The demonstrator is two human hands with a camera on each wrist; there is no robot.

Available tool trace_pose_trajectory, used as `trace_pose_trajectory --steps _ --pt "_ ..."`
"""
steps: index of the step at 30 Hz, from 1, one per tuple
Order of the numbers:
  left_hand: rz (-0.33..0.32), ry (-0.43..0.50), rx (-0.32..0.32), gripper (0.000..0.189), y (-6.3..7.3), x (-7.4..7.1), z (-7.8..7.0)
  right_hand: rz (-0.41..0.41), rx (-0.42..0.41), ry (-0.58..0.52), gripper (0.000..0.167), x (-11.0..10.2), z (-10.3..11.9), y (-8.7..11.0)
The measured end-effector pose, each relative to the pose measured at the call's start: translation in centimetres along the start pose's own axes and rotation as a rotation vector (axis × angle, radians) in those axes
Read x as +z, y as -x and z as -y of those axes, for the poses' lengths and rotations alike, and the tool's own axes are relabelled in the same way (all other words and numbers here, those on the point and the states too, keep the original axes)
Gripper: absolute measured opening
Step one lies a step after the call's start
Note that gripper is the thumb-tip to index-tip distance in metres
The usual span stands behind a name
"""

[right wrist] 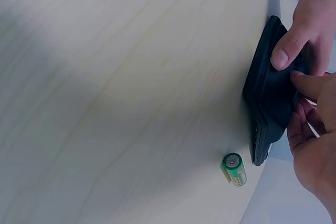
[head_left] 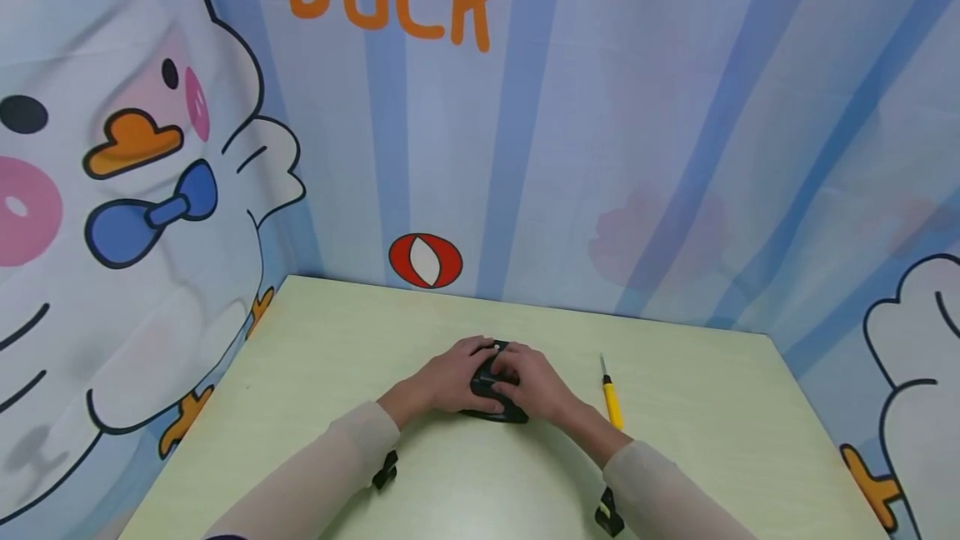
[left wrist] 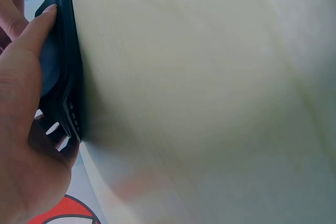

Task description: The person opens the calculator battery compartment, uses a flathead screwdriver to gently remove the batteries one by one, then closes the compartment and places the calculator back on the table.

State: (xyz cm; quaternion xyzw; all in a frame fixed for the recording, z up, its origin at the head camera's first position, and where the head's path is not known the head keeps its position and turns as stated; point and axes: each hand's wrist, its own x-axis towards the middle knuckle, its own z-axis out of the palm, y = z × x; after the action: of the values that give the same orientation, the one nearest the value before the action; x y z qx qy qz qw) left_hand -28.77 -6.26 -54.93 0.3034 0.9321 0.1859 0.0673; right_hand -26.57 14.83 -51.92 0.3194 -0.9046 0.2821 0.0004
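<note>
A black plastic device (head_left: 487, 386) with sloped sides lies on the table; its exact kind does not show. My left hand (head_left: 453, 375) grips its left side, with the thumb (right wrist: 281, 59) on the upper face and the fingers round the far edge. From the other side my right hand (head_left: 536, 382) holds it with bent fingers, the thumb (right wrist: 303, 81) on its surface and the fingertips at its edge. The hands cover much of its top. Beside the device stands a green battery (right wrist: 234, 169) in the right wrist view, touching or just apart; I cannot tell.
A screwdriver (head_left: 612, 402) with a yellow handle lies on the table (head_left: 712, 407) to the right of my right hand, its tip pointing away. Behind the table hangs a blue striped cloth (head_left: 585, 148) printed with ducks.
</note>
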Motion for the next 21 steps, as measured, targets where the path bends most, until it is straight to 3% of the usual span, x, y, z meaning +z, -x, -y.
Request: trace_pose_trajectory --steps 8,21 --pt "-0.006 -0.003 0.0 0.101 -0.06 0.1 0.04 -0.006 0.009 -0.001 0.011 0.21 -0.03 -0.13" --pt "-0.01 -0.003 0.006 0.098 0.2 -0.17 -0.24 -0.03 -0.059 0.132 0.012 0.47 0.13 0.2"
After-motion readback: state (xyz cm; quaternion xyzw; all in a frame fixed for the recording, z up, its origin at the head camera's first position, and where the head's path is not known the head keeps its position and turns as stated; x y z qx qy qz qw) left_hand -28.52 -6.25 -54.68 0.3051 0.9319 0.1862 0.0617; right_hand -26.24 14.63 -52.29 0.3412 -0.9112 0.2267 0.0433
